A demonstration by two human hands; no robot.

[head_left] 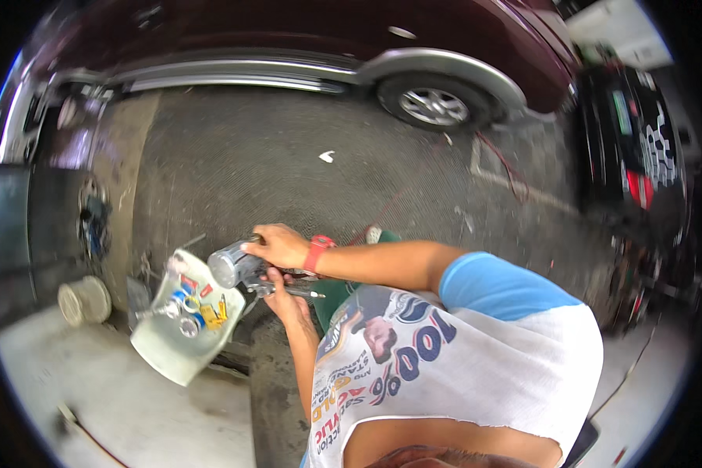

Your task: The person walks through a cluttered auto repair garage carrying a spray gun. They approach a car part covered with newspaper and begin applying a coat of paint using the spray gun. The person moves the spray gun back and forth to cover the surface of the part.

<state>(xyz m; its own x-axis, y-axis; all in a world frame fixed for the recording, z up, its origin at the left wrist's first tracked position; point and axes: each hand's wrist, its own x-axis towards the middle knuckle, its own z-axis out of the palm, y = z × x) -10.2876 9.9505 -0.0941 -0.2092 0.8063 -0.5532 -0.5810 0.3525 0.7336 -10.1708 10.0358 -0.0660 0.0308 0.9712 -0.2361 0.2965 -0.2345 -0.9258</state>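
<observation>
My right hand [279, 246], with a red watch [318, 253] on its wrist, grips the end of a clear, greyish cylindrical container [228, 265]. The container lies tilted, its round end toward the left. Just below, my left hand [286, 303] is closed around a silver metal tool [303, 292] that looks like a spray gun. Tool and container are close together; whether they are joined I cannot make out. To their left stands a pale plastic chair [181, 363]. On its seat lie yellow tools [214, 316], blue-and-white rolls or cans [181, 300] and small red pieces [206, 290].
A dark red vehicle [249, 35] is parked across the far side, its wheel [433, 105] facing me. A white bucket [84, 302] stands at left. A thin red hose [511, 168] and a white scrap [327, 157] lie on the dark floor. A black vehicle [632, 148] is at right.
</observation>
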